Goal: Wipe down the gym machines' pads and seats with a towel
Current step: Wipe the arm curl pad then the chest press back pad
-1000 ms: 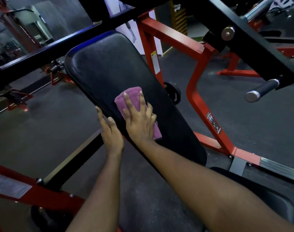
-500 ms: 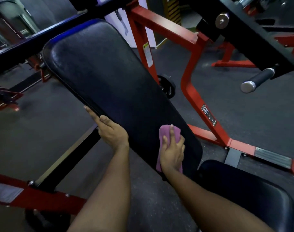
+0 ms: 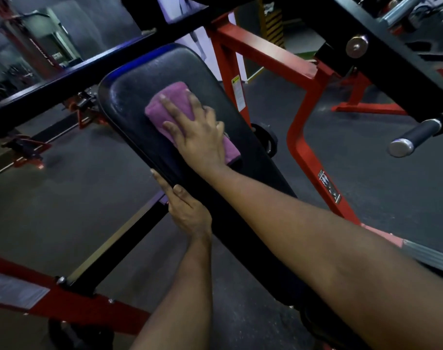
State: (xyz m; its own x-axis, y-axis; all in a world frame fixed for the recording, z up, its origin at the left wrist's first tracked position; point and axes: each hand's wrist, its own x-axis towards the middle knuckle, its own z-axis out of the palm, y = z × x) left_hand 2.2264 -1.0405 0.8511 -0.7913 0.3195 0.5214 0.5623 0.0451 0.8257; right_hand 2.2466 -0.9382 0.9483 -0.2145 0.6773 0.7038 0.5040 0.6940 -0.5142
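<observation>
Head camera: where is the towel (image 3: 170,107)?
— Folded and pink, it lies on the upper end of the tilted black pad (image 3: 129,79), just below the top edge.
— Which hand has it?
— The right hand (image 3: 200,137) lies flat on it, fingers spread and straight, pressing it against the pad.
— And the other one?
— The left hand (image 3: 187,213) rests against the pad's left edge, lower down. The fingers that show lie straight along that edge, close together.
— What stands around the pad?
— A red frame (image 3: 303,137) rises just beyond its right edge. A black handle (image 3: 414,137) with a metal cap sticks out further right, above the dark floor (image 3: 51,198).
</observation>
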